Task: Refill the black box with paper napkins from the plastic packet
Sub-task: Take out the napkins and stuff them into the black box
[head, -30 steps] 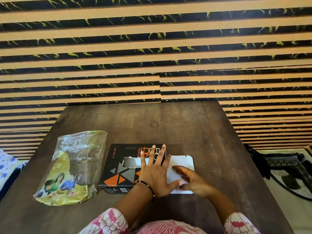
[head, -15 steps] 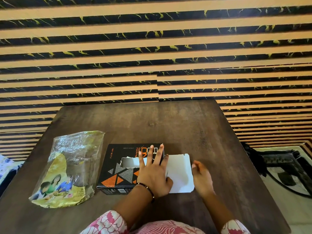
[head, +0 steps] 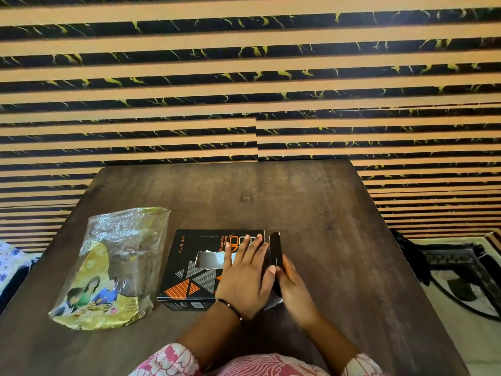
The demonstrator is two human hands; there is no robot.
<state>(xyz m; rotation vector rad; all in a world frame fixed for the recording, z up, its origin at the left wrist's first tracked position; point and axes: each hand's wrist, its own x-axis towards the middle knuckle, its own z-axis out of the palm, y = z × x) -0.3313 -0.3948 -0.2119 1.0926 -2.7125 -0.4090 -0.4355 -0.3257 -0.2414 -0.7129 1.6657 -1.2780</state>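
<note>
The black box (head: 195,270) with orange and grey triangles lies flat on the wooden table (head: 311,213). White napkin paper shows through a torn opening (head: 210,259) in its top. My left hand (head: 246,278) presses flat on the box's right half, fingers spread. My right hand (head: 291,287) holds the box's right end flap (head: 275,251), which stands upright against the open end. The crumpled clear and yellow plastic packet (head: 113,264) lies to the left of the box, apart from it.
The table ends at a striped black and tan wall (head: 249,90) at the back. To the right of the table, on the floor, lies a patterned mat with a dark object (head: 461,275). A floral cloth (head: 10,261) shows at the left edge.
The white end flap lay flat on the table to the right of the box; my right hand has swung it up against the box's end. My left hand stays on the box.
</note>
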